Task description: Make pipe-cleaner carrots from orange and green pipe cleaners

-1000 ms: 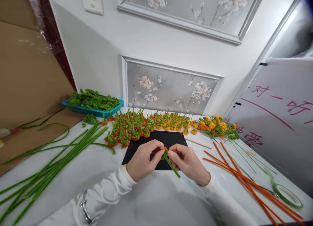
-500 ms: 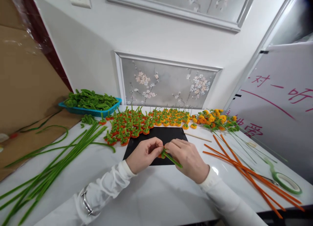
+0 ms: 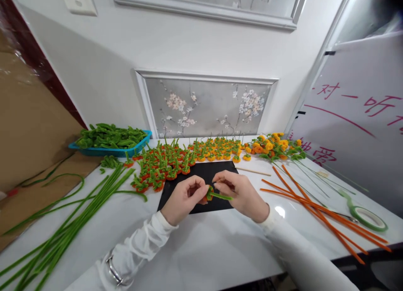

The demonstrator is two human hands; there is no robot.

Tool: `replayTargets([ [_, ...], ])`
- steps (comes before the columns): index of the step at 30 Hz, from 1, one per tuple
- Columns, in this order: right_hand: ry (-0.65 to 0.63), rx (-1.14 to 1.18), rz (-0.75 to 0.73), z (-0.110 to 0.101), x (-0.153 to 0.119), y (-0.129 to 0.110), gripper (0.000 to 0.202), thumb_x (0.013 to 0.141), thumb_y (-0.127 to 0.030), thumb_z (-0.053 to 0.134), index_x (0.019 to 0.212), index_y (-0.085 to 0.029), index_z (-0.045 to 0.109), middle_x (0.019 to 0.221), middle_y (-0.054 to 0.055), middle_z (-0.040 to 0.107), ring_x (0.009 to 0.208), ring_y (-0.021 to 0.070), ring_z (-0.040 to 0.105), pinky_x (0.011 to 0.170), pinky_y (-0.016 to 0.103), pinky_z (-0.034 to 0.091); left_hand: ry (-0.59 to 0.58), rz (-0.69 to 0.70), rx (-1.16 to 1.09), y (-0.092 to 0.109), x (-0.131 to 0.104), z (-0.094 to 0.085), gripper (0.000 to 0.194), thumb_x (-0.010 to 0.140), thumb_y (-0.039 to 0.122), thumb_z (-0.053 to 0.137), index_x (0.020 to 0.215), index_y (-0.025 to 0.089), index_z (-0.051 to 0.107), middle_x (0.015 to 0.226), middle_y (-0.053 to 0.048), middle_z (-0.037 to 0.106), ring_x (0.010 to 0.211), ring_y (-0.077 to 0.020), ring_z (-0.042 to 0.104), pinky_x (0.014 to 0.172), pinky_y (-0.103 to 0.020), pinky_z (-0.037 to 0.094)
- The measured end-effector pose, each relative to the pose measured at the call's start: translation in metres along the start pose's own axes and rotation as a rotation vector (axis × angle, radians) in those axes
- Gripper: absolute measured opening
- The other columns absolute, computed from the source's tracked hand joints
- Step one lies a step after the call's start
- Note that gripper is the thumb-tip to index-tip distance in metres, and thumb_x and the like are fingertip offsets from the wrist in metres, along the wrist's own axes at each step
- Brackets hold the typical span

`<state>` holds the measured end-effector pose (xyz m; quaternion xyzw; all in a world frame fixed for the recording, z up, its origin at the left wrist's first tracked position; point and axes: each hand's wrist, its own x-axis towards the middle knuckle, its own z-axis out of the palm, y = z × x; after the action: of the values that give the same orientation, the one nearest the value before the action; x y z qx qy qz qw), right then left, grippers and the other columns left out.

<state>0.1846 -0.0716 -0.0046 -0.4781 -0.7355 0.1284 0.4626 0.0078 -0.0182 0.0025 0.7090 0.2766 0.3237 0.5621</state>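
Note:
Over the black mat (image 3: 217,170), my left hand (image 3: 185,198) pinches a small orange piece with a green top and stem (image 3: 210,193) between thumb and fingers. The green stem points right, toward my right hand (image 3: 242,194). My right hand has its thumb and fingers bent close together beside the piece; whether anything is between them is too small to tell. Behind the mat stand many orange pieces with green stems (image 3: 157,167) and yellow ones (image 3: 217,150).
A blue tray (image 3: 126,151) of green pieces sits back left. Long green stems (image 3: 72,224) lie left, orange stems (image 3: 315,209) right. Green tape (image 3: 368,218), a thin stick (image 3: 253,172) and a yellow-orange flower bunch (image 3: 273,146) are also on the right.
My right hand has drawn slightly away from the orange piece, leaving a gap. The piece's green stem has turned from slanting down to nearly level. The camera view has shifted a little.

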Motion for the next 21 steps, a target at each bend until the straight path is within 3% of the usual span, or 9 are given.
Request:
replayTargets([
  [6,0.021,-0.07,-0.091,0.011,-0.002,-0.005,0.013,0.081,-0.012,0.046,0.072,-0.017,0.053,0.067,0.0,0.052,0.057,0.0097,0.045,0.052,0.02,0.035,0.085,0.071,0.167,-0.007,0.002,0.004,0.015,0.081,0.028,0.054,0.074,0.015,0.054,0.064,0.002,0.052,0.059,-0.0107,0.055,0.058,-0.023,0.05],
  [13,0.135,-0.063,-0.014,0.021,-0.005,-0.011,0.01,0.077,-0.013,0.049,0.068,-0.018,0.048,0.064,-0.001,0.05,0.056,0.0102,0.043,0.052,0.021,0.035,0.182,0.043,0.04,-0.008,-0.001,0.008,0.02,0.081,0.033,0.055,0.073,0.015,0.053,0.069,0.002,0.053,0.062,-0.0099,0.054,0.064,-0.026,0.055],
  [18,0.022,0.225,0.173,0.015,-0.003,-0.005,0.006,0.083,-0.022,0.048,0.079,-0.018,0.05,0.061,-0.002,0.051,0.052,0.0101,0.05,0.05,0.021,0.042,0.128,-0.049,-0.085,0.0,-0.002,0.009,0.023,0.081,0.038,0.055,0.078,0.015,0.052,0.074,0.001,0.054,0.069,-0.0122,0.059,0.067,-0.03,0.056],
  [21,-0.012,0.409,0.274,0.009,-0.002,0.001,0.008,0.084,-0.025,0.045,0.088,-0.019,0.049,0.059,-0.004,0.052,0.049,0.01,0.052,0.049,0.022,0.046,0.1,-0.051,-0.127,0.003,-0.002,0.009,0.023,0.075,0.033,0.064,0.081,0.016,0.049,0.078,0.001,0.056,0.07,-0.0131,0.06,0.068,-0.031,0.056],
])
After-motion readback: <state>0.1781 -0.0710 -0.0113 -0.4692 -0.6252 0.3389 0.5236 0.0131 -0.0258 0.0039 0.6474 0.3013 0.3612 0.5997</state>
